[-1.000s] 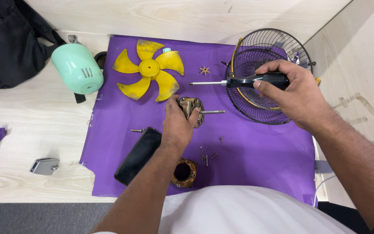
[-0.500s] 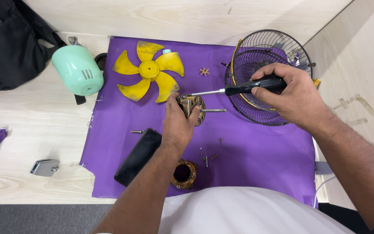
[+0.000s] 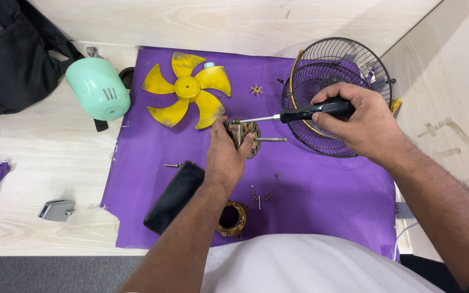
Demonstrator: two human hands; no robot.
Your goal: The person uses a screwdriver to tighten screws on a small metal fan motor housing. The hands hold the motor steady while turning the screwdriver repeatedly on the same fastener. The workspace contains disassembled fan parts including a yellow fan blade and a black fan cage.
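- Between the two hands, on the purple mat [image 3: 321, 201], sits the small metal motor part [image 3: 247, 135] with its shaft pointing toward the right hand.
- Left hand [image 3: 225, 157]: closed over the motor part, fingers wrapped on its near side, pinning it to the mat.
- Right hand [image 3: 356, 122]: closed around the black handle of the screwdriver [image 3: 283, 116]; the shaft runs toward the left hand and its tip meets the top of the motor part.
- Behind the right hand: black wire fan guard [image 3: 335, 81], lying on the mat.
- Beyond the left hand: yellow fan blade [image 3: 187, 89]; farther left, the mint-green housing [image 3: 96, 89].
- Just beside the left wrist: black phone [image 3: 173, 196], face down or dark.
- Under the left forearm: copper-wound ring [image 3: 232, 218].
- Loose screws [image 3: 259, 195]: scattered near the left forearm.
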